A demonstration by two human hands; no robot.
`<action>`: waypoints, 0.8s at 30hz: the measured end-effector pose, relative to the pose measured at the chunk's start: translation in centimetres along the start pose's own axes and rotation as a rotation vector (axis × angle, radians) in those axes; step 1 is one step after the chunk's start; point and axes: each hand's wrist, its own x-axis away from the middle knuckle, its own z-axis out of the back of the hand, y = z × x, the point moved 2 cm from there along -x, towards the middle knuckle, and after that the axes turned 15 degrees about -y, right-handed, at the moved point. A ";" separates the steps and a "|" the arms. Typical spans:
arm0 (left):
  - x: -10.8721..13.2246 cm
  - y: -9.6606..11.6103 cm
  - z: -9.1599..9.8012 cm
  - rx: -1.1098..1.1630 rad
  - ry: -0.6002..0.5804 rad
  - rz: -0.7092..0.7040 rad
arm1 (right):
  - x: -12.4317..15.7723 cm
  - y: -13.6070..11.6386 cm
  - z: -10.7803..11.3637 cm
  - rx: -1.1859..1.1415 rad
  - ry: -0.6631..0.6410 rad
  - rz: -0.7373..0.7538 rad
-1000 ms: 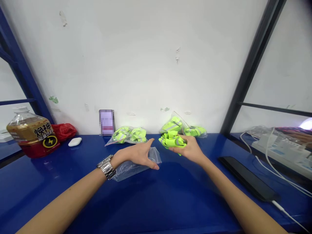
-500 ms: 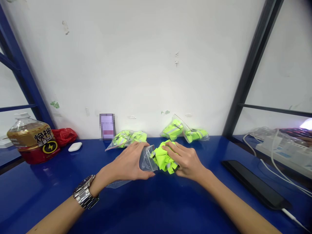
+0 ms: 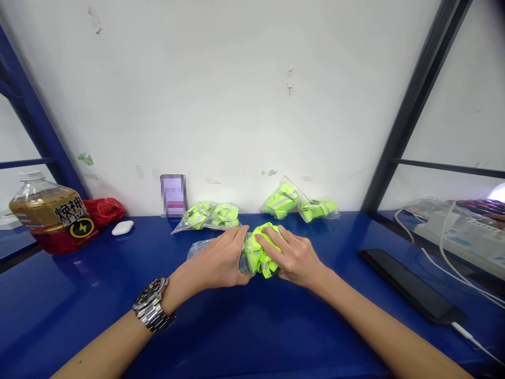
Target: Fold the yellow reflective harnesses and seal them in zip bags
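Observation:
My left hand [image 3: 223,258] is closed around the mouth of a clear zip bag [image 3: 247,258], whose loose end shows behind the wrist. My right hand [image 3: 295,255] grips a crumpled fluorescent yellow reflective vest [image 3: 263,252] with grey strips. The vest's left side sits inside the bag's opening; its right side bulges out under my right fingers. Both hands are held above the blue table [image 3: 252,326]. Behind them lie bagged yellow vests [image 3: 225,215] on the left and more bagged vests [image 3: 281,202] on the right, against the wall.
A large drink bottle [image 3: 55,216], a red plastic bag [image 3: 104,210] and a white earphone case [image 3: 122,227] stand at the left. A phone [image 3: 172,196] leans on the wall. At the right are a black phone [image 3: 410,284] on a cable and a power strip [image 3: 457,234].
My right hand has moved left, bringing the vest into the bag's mouth. The bag now wraps the vest's left side. The view has shifted slightly.

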 end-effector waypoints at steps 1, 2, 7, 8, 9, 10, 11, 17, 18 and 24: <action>-0.1 -0.1 -0.2 0.006 0.020 -0.004 | -0.1 -0.1 0.0 0.003 -0.005 -0.016; -0.1 -0.2 -0.4 0.017 0.037 -0.005 | -0.3 -0.3 -0.1 0.005 -0.017 -0.032; -0.7 -0.5 -1.4 0.044 0.035 0.015 | -0.8 -1.3 -0.4 0.003 -0.102 -0.064; -0.8 -0.5 -1.6 0.040 0.021 0.014 | -0.9 -1.5 -0.4 0.001 -0.112 -0.053; -0.8 -0.4 -1.8 0.036 0.009 0.011 | -0.8 -1.7 -0.5 -0.002 -0.121 -0.039; -0.8 -0.4 -2.0 0.035 -0.003 0.009 | -0.8 -1.8 -0.6 -0.006 -0.130 -0.024; -0.8 -0.3 -2.2 0.036 -0.014 0.009 | -0.8 -1.9 -0.6 -0.012 -0.141 -0.009; -0.2 -0.3 -1.8 0.059 -0.105 0.010 | -0.5 -1.6 -1.0 -0.087 -0.253 0.023; -0.1 -0.3 -1.5 0.041 -0.124 0.014 | -0.5 -1.5 -0.9 -0.103 -0.265 0.015; 0.3 -0.8 -0.6 -0.105 -0.059 0.125 | -1.0 -1.2 -0.4 -0.196 -0.368 -0.067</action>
